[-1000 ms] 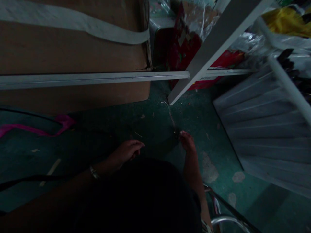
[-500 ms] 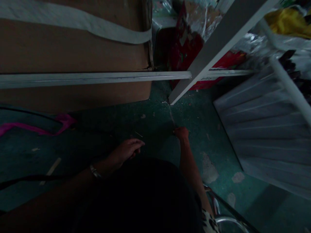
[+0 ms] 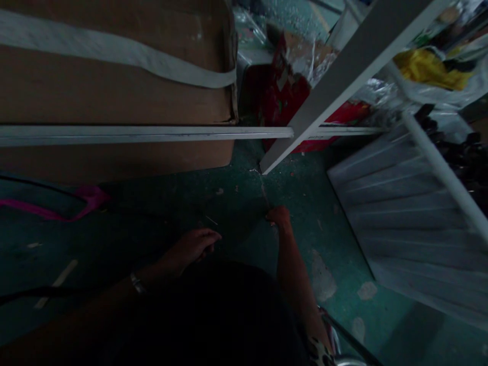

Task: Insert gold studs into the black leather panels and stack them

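My left hand (image 3: 198,242) hovers over the dark green floor (image 3: 244,218), its thumb and fingers pressed together. Whether anything tiny sits in that pinch is too dark to tell. Just beyond its fingertips a thin pale sliver (image 3: 211,220) lies on the floor. My right hand (image 3: 279,215) is low near the floor, closer to the foot of the white metal post (image 3: 274,155). Its fingers are curled closed, and what they hold, if anything, is hidden. A silvery band (image 3: 137,283) circles my left wrist.
A large cardboard box (image 3: 114,86) stands behind a white rail (image 3: 145,133). Beyond the post is a torn red bag (image 3: 284,89). A grey ribbed crate (image 3: 404,218) stands at right. Pink ribbon (image 3: 91,198) and a black cord (image 3: 41,184) are at left.
The whole view has shifted slightly, so the box, rail and post appear lower. Both hands stay closed, at nearly the same spots above the floor.
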`<state>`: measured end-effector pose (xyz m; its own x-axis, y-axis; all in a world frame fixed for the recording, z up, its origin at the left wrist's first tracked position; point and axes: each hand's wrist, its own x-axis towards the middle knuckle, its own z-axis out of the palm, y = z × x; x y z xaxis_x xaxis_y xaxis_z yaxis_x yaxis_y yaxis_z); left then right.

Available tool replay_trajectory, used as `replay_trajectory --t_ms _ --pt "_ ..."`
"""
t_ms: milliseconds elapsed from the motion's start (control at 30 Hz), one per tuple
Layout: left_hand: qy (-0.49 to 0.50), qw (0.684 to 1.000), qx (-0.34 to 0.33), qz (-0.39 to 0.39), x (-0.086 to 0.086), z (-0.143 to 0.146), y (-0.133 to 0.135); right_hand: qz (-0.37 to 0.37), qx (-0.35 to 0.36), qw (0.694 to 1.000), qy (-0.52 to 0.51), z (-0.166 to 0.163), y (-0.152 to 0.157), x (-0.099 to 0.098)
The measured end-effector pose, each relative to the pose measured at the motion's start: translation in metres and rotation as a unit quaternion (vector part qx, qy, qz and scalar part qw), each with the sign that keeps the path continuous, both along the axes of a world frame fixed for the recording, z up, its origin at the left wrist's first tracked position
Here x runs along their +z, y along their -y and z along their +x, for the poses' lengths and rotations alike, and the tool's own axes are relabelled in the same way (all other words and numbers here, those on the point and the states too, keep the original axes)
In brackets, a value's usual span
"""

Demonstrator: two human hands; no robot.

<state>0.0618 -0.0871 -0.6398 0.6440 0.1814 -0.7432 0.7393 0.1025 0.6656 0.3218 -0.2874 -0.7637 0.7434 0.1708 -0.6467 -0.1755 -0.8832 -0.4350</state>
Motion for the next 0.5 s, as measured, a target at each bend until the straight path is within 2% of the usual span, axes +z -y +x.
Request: replay_trajectory --t_ms 100,233,367,500 --pt "0.0 1.0 -0.004 0.006 0.002 0.001 -0.002 0.064 -0.054 0.996 0.009 -0.013 0.016 0.002" --pt "0.002 1.0 -0.006 0.017 0.002 0.001 -0.004 0.118 -0.127 0.985 0.002 -0.036 0.054 0.002" --pt "-0.012 1.0 -0.006 0.016 0.0 0.001 -0.001 0.114 -0.157 0.981 -0.012 -0.053 0.075 -0.002" --pt "-0.025 1.0 -0.007 0.013 -0.001 0.003 0.004 0.072 -0.128 0.989 -0.019 -0.057 0.066 -0.005"
